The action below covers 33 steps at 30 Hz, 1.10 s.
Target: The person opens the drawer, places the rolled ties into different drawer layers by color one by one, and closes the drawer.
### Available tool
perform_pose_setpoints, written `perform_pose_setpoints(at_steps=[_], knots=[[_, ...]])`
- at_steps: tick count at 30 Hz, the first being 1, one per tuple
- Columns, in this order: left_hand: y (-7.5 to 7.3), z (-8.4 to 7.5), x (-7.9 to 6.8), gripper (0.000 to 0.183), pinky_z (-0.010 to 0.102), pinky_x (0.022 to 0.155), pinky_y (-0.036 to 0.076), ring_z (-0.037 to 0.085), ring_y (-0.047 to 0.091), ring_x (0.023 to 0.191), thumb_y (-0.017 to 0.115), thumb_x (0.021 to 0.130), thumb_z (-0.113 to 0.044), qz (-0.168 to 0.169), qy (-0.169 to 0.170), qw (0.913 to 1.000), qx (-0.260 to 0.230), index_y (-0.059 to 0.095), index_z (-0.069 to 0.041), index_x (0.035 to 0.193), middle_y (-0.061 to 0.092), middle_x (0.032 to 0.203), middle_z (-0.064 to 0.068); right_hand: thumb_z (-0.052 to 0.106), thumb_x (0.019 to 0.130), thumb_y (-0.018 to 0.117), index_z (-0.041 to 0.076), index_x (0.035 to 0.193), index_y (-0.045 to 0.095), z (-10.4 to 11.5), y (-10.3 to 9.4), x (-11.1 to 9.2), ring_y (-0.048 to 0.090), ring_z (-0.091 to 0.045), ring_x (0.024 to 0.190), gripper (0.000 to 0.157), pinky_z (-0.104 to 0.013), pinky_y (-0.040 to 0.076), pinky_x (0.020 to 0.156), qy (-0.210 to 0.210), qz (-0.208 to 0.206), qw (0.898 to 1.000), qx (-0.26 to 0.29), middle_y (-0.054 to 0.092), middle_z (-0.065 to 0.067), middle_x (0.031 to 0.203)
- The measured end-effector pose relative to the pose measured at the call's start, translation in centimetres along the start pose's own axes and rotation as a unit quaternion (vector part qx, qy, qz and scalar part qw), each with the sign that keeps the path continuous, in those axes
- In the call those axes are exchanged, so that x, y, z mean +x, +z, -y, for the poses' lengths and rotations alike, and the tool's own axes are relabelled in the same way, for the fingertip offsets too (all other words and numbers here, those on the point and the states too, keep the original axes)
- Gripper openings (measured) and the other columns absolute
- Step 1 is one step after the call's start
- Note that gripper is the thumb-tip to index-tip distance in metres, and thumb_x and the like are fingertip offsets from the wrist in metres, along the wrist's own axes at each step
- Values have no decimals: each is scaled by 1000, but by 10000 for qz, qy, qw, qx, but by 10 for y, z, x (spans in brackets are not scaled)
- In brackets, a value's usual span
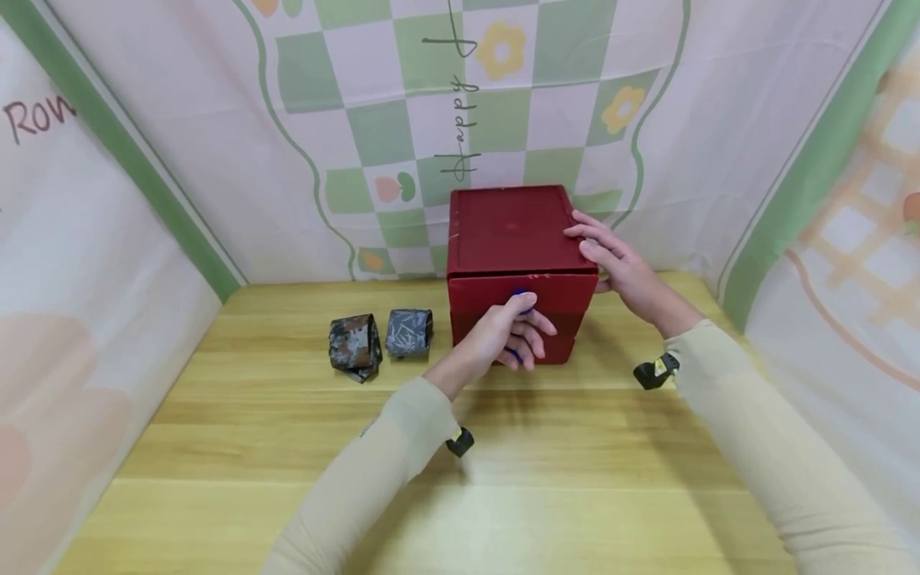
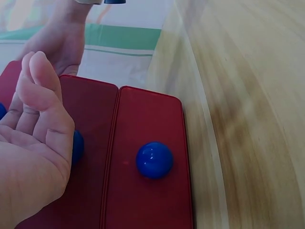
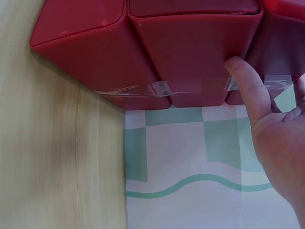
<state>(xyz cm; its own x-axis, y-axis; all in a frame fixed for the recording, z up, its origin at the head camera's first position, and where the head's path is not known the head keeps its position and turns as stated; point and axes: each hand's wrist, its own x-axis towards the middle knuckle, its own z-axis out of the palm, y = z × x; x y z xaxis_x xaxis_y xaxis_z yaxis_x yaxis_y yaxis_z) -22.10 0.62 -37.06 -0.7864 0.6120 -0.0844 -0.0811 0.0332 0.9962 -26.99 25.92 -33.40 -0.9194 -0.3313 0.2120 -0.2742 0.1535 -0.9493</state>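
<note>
A dark red drawer unit (image 1: 513,228) stands upright on the table, its three stacked drawers fronted by round blue knobs. The bottom knob (image 2: 154,160) shows whole in the left wrist view; the middle knob (image 2: 77,147) is partly behind my left hand. That left hand (image 1: 496,335) is at the drawer fronts, fingers loosely bent, thumb overlapping the top knob (image 1: 527,301) in the head view. At the unit's right side is my right hand (image 1: 621,267), fingers at the top edge. Its thumb (image 3: 248,86) rests against the middle drawer's side in the right wrist view.
Left of the unit, a brown camouflage-patterned folded bundle (image 1: 354,346) and a grey patterned one (image 1: 410,333) lie on the wooden table (image 1: 287,447). Clear tape (image 3: 160,88) runs along the drawers' side. A printed cloth (image 1: 374,72) hangs close behind.
</note>
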Motion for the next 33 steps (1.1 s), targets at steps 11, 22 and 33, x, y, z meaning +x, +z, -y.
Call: perform_pose_setpoints(at_steps=[11,22,33], knots=[[-2,0,5,70,30,50,47,23,65,60,42,93,-74,3,-28,10000,63,74,-12,103,71,81,13,37,109,46,12,143,52,1,0,-2,35,-25,141,42,-34,60,76,-9,2,10000,-5,16,14,166],[-3,0,8,72,30,49,48,24,64,59,43,92,-76,-167,-58,9998,-34,74,-12,102,71,80,14,36,109,45,12,140,53,1,2,0,32,-26,142,40,-35,60,75,-89,14,10000,3,17,13,166],[-4,1,10,72,29,48,47,23,64,58,44,92,-76,-186,-92,9998,-70,74,-12,102,71,80,14,36,109,45,14,140,53,0,2,0,33,-27,141,39,-35,60,74,-71,-22,9999,-86,17,13,166]])
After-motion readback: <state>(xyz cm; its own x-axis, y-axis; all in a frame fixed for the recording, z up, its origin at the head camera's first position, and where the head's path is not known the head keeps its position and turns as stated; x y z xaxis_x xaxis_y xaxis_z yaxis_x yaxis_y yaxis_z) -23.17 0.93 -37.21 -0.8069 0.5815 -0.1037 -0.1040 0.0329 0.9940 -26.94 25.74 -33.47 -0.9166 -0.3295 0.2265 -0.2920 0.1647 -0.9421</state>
